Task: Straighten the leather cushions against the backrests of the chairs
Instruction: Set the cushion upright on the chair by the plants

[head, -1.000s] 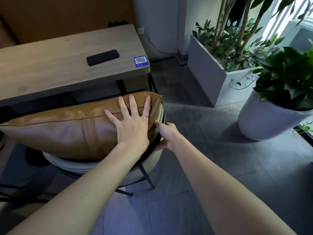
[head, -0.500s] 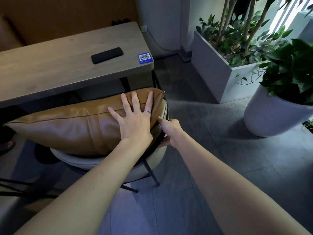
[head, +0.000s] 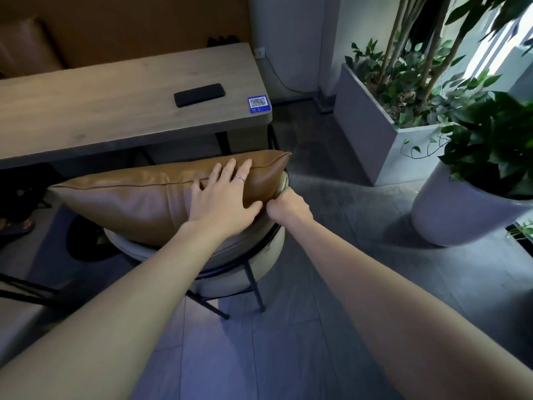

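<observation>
A long tan leather cushion (head: 138, 197) lies across a round chair with a pale curved backrest (head: 230, 255) and thin black legs. My left hand (head: 222, 194) rests flat on the cushion's right end, fingers spread, a ring on one finger. My right hand (head: 288, 206) is curled at the cushion's lower right corner, where it meets the backrest's rim. Whether it pinches the cushion or the rim is hidden by the fingers.
A wooden table (head: 101, 111) stands just beyond the chair, with a black phone (head: 199, 94) and a blue QR sticker (head: 258, 103) on it. A rectangular grey planter (head: 372, 122) and a round white plant pot (head: 455, 215) stand on the tiled floor to the right.
My left hand slid slightly right along the cushion and my right hand closed into a curl at its corner. The cushion sits more upright; the camera pulled back a little.
</observation>
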The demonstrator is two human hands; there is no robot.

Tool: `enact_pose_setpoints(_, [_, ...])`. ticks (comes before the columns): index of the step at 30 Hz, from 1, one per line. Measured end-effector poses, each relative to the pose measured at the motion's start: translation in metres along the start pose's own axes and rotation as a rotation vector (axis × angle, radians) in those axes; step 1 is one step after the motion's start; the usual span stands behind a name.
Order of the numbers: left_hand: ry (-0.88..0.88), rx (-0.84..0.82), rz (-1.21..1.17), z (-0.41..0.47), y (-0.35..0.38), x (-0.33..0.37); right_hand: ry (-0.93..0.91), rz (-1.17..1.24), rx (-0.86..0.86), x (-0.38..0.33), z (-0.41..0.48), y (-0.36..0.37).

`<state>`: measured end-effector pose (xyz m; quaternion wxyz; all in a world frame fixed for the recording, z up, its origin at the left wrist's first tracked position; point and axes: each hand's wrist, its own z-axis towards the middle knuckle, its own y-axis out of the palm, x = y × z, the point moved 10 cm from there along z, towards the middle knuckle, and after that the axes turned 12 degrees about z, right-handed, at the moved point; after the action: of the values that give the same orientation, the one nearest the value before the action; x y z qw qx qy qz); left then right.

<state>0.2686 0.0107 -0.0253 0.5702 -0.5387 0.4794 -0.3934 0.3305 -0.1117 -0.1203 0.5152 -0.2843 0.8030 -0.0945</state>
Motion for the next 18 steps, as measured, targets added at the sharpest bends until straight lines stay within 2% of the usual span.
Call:
enact_pose_setpoints(3, [-0.089,0.0,-0.058,-0.019,-0.014,-0.026,-0.137,-0.177,0.048,-0.028,-0.028,-0.012])
enact_pose_setpoints(10, [-0.187,0.035,-0.023,-0.075,-0.05,-0.104,-0.584,-0.639,0.271,-0.105,-0.131,-0.014])
enact_pose_setpoints(18, [-0.284,0.187,0.012,-0.171,-0.138,-0.219,-0.99,-0.696,0.317,-0.222,-0.284,0.061])
